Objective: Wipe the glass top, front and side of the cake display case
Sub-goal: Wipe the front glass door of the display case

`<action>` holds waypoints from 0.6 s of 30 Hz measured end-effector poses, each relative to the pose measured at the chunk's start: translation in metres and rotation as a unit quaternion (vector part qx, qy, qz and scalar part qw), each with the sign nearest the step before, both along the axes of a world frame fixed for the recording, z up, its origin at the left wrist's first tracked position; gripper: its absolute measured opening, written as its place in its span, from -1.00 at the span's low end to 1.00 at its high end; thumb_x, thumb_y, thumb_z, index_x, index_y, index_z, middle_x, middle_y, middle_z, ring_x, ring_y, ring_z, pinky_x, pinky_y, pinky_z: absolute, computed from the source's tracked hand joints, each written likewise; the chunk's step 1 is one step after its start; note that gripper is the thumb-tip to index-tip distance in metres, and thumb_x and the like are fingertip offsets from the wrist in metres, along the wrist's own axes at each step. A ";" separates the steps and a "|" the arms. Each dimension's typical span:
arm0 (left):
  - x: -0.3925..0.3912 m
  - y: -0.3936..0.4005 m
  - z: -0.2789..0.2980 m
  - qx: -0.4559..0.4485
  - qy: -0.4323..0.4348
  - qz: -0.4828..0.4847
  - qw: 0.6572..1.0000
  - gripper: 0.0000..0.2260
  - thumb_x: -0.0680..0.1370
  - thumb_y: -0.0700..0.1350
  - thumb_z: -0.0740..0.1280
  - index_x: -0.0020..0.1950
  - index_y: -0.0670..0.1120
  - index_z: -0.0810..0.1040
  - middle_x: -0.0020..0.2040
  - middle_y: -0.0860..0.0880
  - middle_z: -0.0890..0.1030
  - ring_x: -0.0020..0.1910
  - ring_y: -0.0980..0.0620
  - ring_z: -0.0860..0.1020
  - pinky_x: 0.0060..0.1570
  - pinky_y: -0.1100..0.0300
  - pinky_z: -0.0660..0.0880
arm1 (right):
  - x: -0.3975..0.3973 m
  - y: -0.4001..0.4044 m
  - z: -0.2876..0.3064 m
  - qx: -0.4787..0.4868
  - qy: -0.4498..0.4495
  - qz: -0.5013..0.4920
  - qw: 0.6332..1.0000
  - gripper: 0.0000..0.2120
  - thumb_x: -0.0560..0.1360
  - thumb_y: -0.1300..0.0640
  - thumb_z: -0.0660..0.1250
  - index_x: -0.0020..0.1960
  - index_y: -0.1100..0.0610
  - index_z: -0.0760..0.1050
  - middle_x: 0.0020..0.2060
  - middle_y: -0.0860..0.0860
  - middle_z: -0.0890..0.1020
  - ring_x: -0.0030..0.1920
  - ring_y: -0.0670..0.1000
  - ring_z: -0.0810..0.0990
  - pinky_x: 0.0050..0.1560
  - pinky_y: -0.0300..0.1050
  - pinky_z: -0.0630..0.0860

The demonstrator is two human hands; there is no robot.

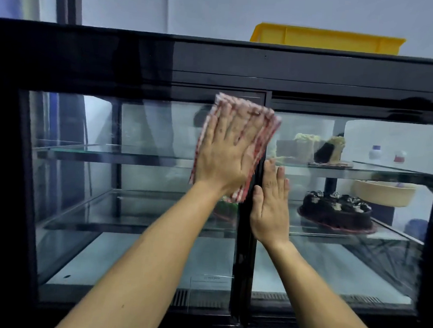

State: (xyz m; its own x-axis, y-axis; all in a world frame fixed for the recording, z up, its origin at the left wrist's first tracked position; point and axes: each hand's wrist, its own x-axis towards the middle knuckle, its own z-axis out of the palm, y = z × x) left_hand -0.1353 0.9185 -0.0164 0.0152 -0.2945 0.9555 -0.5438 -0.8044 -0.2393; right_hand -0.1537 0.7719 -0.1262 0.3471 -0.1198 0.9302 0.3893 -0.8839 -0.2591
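Observation:
The cake display case (218, 60) fills the view, black-framed with glass panes and glass shelves. My left hand (224, 154) lies flat with straight fingers on a red-and-white checked cloth (263, 118), pressing it against the glass of the left pane, near the middle frame post. My right hand (270, 207) rests flat and bare on the glass of the right pane, just beside that post and lower than the left hand.
Inside on the right stand a chocolate cake (336, 209), cut cake slices (322, 149) on the upper shelf, a cream bowl (384, 192) and small bottles (375, 151). A yellow tray (329, 38) sits on the case's top.

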 end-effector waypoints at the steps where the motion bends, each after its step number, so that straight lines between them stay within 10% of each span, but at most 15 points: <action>1: 0.000 -0.002 -0.017 0.021 -0.003 -0.007 1.000 -0.49 0.74 0.04 0.09 0.70 0.03 0.17 0.71 -0.11 0.08 0.69 -0.18 -0.01 0.62 -0.21 0.04 | 0.001 -0.002 -0.001 -0.002 0.006 -0.004 1.000 -0.46 0.72 -0.02 -0.11 0.67 -0.04 -0.15 0.67 -0.14 -0.09 0.67 -0.03 -0.17 0.66 0.03 -0.20; 10: 0.003 0.001 0.015 -0.035 0.019 -0.004 0.999 -0.48 0.71 0.02 0.10 0.69 0.03 0.20 0.70 -0.12 0.14 0.68 -0.19 0.06 0.63 -0.19 0.04 | -0.001 -0.002 0.000 -0.016 -0.003 -0.008 1.000 -0.46 0.73 0.01 -0.09 0.67 -0.03 -0.16 0.68 -0.10 -0.05 0.68 -0.01 -0.16 0.66 0.04 -0.21; 18: -0.019 0.009 -0.218 -0.040 0.097 0.016 0.994 -0.43 0.68 0.01 0.10 0.71 0.01 0.11 0.72 -0.09 -0.02 0.70 -0.16 -0.11 0.65 -0.14 -0.16 | -0.006 0.001 0.001 -0.013 0.007 -0.016 1.000 -0.46 0.75 0.05 -0.07 0.69 0.04 -0.12 0.69 -0.02 -0.04 0.68 0.00 -0.17 0.66 0.02 -0.23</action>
State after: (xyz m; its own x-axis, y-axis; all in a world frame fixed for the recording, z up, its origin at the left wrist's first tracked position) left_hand -0.1539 0.9276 -0.2340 0.2099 -0.2136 0.9541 -0.5481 -0.8338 -0.0661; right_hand -0.1594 0.7734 -0.1247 0.3561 -0.1073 0.9283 0.3567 -0.9025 -0.2411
